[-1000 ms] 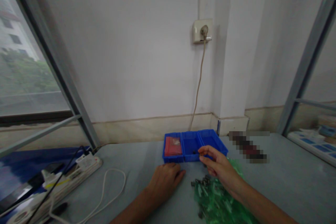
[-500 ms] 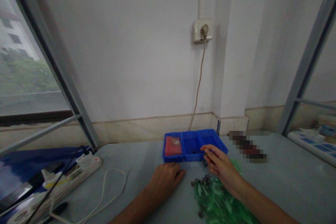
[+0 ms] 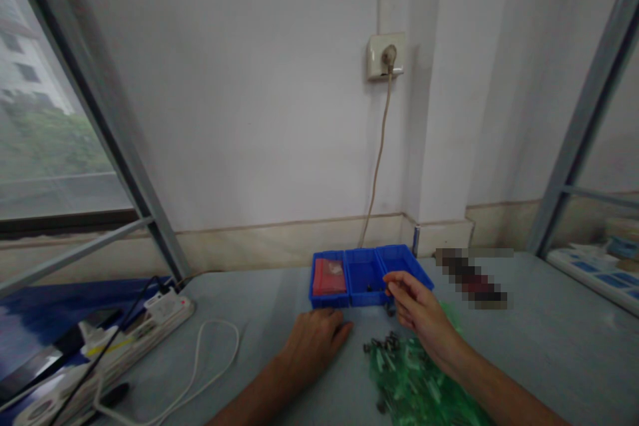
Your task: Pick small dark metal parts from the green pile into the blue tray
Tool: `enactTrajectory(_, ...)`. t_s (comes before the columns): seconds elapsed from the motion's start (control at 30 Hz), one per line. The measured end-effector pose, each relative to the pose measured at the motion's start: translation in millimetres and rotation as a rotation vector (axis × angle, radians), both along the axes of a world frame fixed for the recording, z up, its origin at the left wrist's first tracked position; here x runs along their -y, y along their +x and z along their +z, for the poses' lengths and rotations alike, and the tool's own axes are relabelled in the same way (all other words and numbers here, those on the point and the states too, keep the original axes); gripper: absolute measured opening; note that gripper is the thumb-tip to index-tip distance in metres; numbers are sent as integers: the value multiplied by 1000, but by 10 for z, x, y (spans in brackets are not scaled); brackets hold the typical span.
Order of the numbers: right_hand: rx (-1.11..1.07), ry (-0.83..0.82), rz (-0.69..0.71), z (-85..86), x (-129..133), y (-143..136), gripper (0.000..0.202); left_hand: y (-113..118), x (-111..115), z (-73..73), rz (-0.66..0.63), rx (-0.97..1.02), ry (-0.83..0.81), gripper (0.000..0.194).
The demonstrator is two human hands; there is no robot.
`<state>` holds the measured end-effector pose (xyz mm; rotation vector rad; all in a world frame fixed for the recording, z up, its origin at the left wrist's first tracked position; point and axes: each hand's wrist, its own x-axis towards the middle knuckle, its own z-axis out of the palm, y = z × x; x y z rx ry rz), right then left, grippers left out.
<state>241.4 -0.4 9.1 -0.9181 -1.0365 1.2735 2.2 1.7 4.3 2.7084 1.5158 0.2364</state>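
head view: one window (image 3: 50,100) far left, then the first of two grey metal posts (image 3: 100,93). low left, one white power strip (image 3: 174,318) lying at a slant, at least two white adapters (image 3: 164,306) on it, one black lead crossing in front. next, one white cable (image 3: 238,339) looped on the grey surface (image 3: 264,309).

left hand (image 3: 317,339): palm down on the surface, just in front of the bins. grip slack, thumb apart from the fingers.

three blue bins (image 3: 364,269) in a row, touching, near the wall. left bin: one red packet (image 3: 327,277). middle bin: at least one small dark part (image 3: 369,288) near its front wall; too small for a sure count.

cluster of small metal parts (image 3: 389,342) at the mouth end of the green bag, several, overlapping, can't count. one more loose part (image 3: 390,310) between bins and cluster. above, one wall socket (image 3: 385,56), one plug in, one cord (image 3: 382,146) hanging down behind the bins.

right hand (image 3: 417,309): raised at the front of the right bin. grip: thumb and index tips close together, can't tell if anything's pinched.

one green bag (image 3: 417,379) under the right forearm, contents glinting. right of it, one pixelated item (image 3: 472,279), then the second post.
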Motion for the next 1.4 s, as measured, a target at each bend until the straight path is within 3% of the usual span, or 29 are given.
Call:
enactTrajectory(0.33,299,140,-15,-12,15,15,33,0,-4,-2,-13,-8,8,33)
enactTrajectory(0.57,191,56,32,51,74,-15,35,0,-11,-25,-17,-3,33,33)
enactTrajectory(1.03,12,-10,129,10,52,-21,37,-10,-20,-45,-5,2,33,33)
enactTrajectory(1.4,-57,-58,82,12,15,-23,43,4,-12,-16,-11,-5,19,34)
